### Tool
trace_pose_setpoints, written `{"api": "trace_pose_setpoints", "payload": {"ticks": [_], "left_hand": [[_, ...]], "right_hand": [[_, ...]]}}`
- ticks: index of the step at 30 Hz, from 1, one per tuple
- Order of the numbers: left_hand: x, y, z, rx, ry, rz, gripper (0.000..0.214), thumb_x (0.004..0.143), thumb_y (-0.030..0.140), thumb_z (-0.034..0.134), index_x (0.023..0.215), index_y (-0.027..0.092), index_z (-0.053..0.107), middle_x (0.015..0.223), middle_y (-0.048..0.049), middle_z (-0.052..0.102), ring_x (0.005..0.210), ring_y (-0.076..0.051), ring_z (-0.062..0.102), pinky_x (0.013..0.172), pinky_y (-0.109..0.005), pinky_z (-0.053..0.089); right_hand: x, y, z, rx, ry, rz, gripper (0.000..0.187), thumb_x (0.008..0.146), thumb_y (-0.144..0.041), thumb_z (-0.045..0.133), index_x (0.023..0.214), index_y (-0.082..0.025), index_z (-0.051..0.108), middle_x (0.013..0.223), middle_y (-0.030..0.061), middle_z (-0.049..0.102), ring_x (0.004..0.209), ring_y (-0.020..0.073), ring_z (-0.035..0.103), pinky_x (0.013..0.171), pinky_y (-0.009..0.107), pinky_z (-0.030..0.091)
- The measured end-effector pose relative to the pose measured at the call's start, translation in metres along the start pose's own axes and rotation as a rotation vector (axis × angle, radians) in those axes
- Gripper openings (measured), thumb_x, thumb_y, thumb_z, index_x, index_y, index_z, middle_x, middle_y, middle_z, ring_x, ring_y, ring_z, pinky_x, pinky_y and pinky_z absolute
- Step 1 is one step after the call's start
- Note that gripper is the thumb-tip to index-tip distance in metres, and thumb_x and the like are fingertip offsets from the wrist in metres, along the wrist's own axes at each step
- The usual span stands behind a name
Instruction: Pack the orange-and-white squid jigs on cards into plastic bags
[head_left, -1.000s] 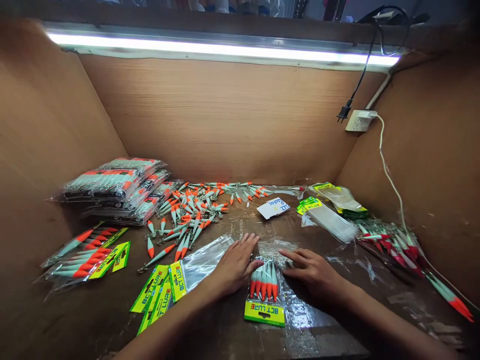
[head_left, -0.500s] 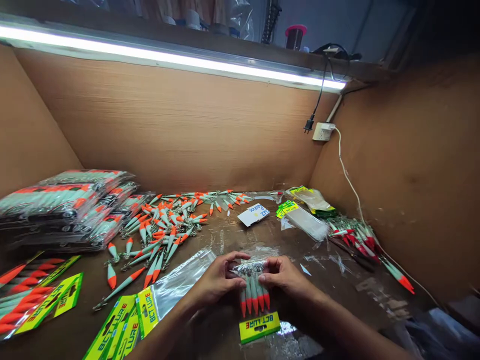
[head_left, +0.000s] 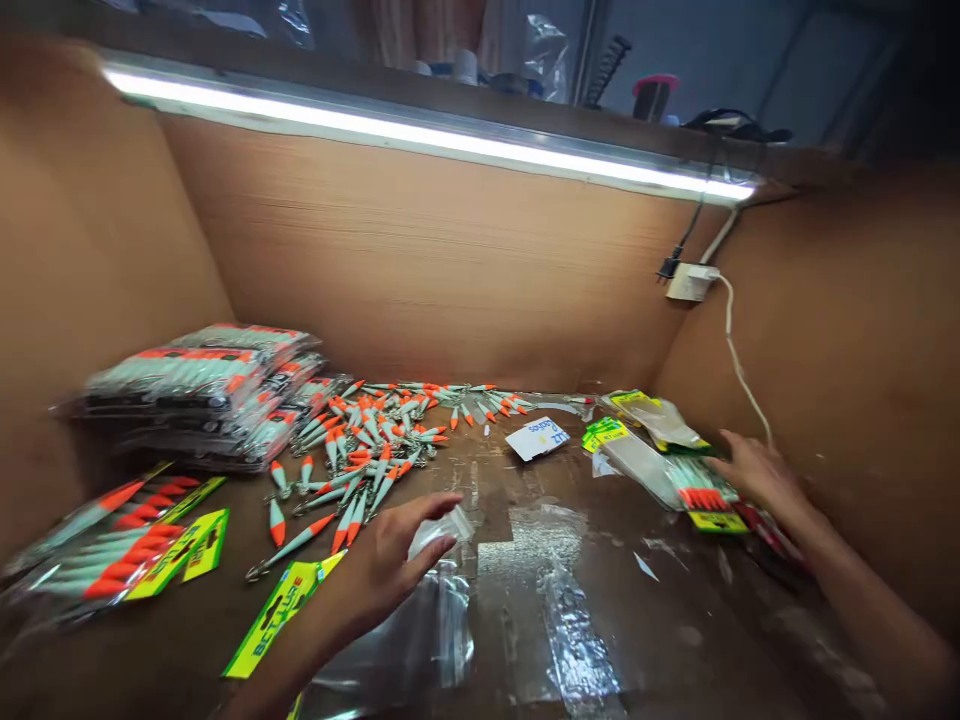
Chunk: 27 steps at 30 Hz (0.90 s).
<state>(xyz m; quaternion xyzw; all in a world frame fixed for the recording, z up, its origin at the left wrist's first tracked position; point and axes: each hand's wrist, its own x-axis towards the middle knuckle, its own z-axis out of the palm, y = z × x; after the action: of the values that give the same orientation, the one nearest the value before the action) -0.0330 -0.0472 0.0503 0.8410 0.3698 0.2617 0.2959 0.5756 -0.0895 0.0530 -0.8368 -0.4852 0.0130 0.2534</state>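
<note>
My left hand [head_left: 401, 555] is at the middle of the table, thumb and fingers curled round the whitish, crumpled end of a clear plastic bag [head_left: 420, 640]. The rest of that bag spreads below the hand, partly hidden by my wrist. My right hand [head_left: 761, 480] is far to the right, its fingertips at the upper right edge of a packet of lures [head_left: 705, 485] with red tips and a yellow-green header card. This packet is over a heap of red and pale lures [head_left: 776, 535], partly hidden by my forearm. Yellow header cards [head_left: 274, 620] lie under my left forearm.
Loose orange-tipped lures [head_left: 367, 440] lie spread at the back left, beside stacked filled packs [head_left: 217, 390]. Filled packets [head_left: 127, 560] lie at the left. A white card [head_left: 537, 438] and empty header bags [head_left: 637, 460] are at the back. A white cord [head_left: 739, 360] hangs down the right wall.
My hands have parted. The right hand has carried the lure packet from the centre to the far right. My left hand has moved left and taken hold of clear plastic. The view has shifted left.
</note>
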Motion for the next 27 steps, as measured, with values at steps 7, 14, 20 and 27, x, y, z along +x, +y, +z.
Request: {"api": "trace_pose_setpoints", "payload": {"ticks": [7, 14, 20, 27], "left_hand": [[-0.085, -0.046, 0.010, 0.334, -0.165, -0.126, 0.061, 0.088, 0.045, 0.065, 0.145, 0.041, 0.043, 0.157, -0.0012, 0.030, 0.145, -0.033, 0.028, 0.118, -0.055, 0.026], [-0.065, -0.058, 0.011, 0.462, -0.094, -0.155, 0.055, 0.093, 0.044, 0.060, 0.145, 0.036, 0.044, 0.155, -0.0042, 0.035, 0.146, -0.030, 0.025, 0.120, -0.053, 0.021], [-0.011, -0.013, 0.018, 0.523, -0.071, -0.127, 0.050, 0.087, 0.036, 0.068, 0.135, 0.028, 0.055, 0.134, -0.0108, 0.057, 0.125, -0.033, 0.052, 0.106, -0.050, 0.040], [0.011, -0.001, 0.054, 0.643, -0.056, -0.357, 0.048, 0.084, 0.042, 0.070, 0.124, 0.017, 0.061, 0.123, -0.0203, 0.059, 0.115, -0.042, 0.055, 0.088, -0.054, 0.050]], "right_hand": [[-0.045, -0.088, 0.085, 0.023, -0.202, -0.602, 0.050, 0.089, -0.052, 0.048, 0.117, -0.016, 0.069, 0.120, 0.0116, 0.057, 0.110, 0.0179, 0.056, 0.101, 0.030, 0.046], [-0.107, -0.248, 0.142, 0.112, -0.414, -0.981, 0.036, 0.095, -0.034, 0.046, 0.122, -0.022, 0.067, 0.120, 0.0081, 0.054, 0.114, 0.0129, 0.048, 0.102, 0.026, 0.041], [-0.080, -0.335, 0.179, -0.021, -0.411, -0.882, 0.037, 0.095, -0.033, 0.050, 0.126, -0.020, 0.063, 0.121, 0.0092, 0.054, 0.115, 0.0151, 0.047, 0.103, 0.023, 0.037], [-0.044, -0.387, 0.223, -0.075, -0.400, -0.879, 0.042, 0.097, -0.025, 0.040, 0.132, -0.013, 0.059, 0.118, 0.0120, 0.054, 0.106, 0.0106, 0.049, 0.096, 0.015, 0.036]]}}
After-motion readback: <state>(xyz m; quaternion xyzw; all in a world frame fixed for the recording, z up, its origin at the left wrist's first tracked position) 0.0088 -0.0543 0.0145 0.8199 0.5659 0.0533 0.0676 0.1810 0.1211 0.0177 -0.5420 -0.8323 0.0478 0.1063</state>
